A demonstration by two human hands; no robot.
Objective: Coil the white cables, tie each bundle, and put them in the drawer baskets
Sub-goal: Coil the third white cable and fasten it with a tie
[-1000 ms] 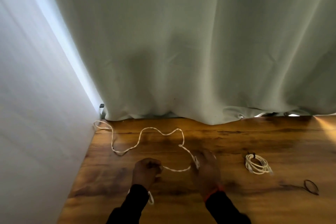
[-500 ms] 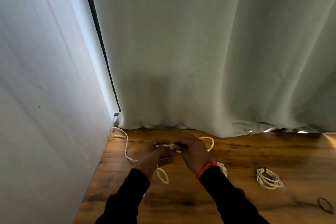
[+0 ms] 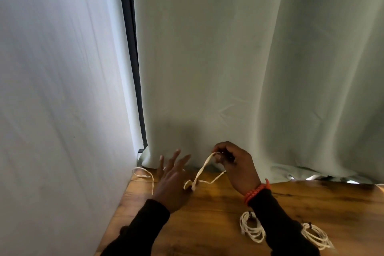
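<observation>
Pale green curtain (image 3: pixel 239 58) hangs behind a wooden tabletop (image 3: pixel 218 210), w/ a white wall (image 3: pixel 58 89) on the left and a dark vertical frame strip (image 3: pixel 133 58) between them. Right hand (image 3: pixel 234 164) is raised near the curtain hem, fingers curled, pinching one end of the loose white cable (image 3: pixel 200 172). Cable drops from the pinch, loops near the tabletop by the left hand, then trails left toward the wall corner. Left hand (image 3: pixel 172 176) is spread, fingers straight, holding nothing, just beside the cable loop. Hands are apart. Orange bracelet (image 3: pixel 256 191) on right wrist; black sleeves. Two coiled white cable bundles sit on the tabletop: one (image 3: pixel 251 228) left of the right forearm, another (image 3: pixel 316 237) to its right.
</observation>
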